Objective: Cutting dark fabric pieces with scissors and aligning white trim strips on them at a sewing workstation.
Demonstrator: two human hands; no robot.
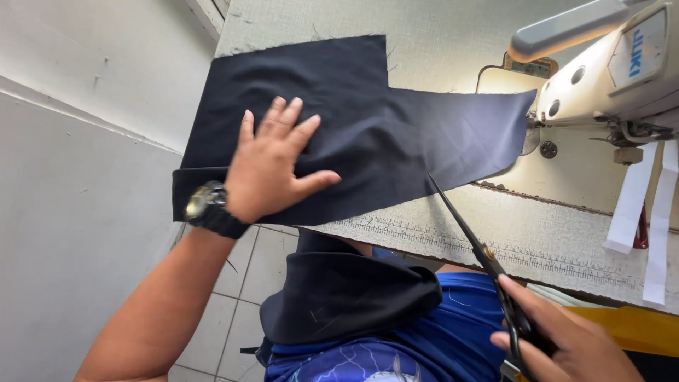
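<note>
— Where do we have our left hand (272,164)?

— Flat on the dark navy cloth (396,134), palm down, fingers spread wide and the thumb pointing off toward the scissors. We grip nothing with it; it only presses the fabric onto the sewing table (552,240). A black wristwatch (207,206) sits just behind that hand.

— And the cloth itself?

— It lies under our left fingers and runs beyond the fingertips toward the far table edge, with a narrower strip reaching away from the thumb to the white sewing machine (615,71). Its near edge sits just behind the heel of the hand, at the table's front edge.

— Our right hand (566,339)?

— Closed around the handles of the black scissors (470,237), fingers curled through them. The blades look nearly together, and the tip touches the cloth's near edge, a little way out from our left thumb.

— Anything else close by?

— Another dark piece of fabric (346,290) lies on our lap, below the left wrist, and two white paper strips (647,205) hang beside the machine.
</note>
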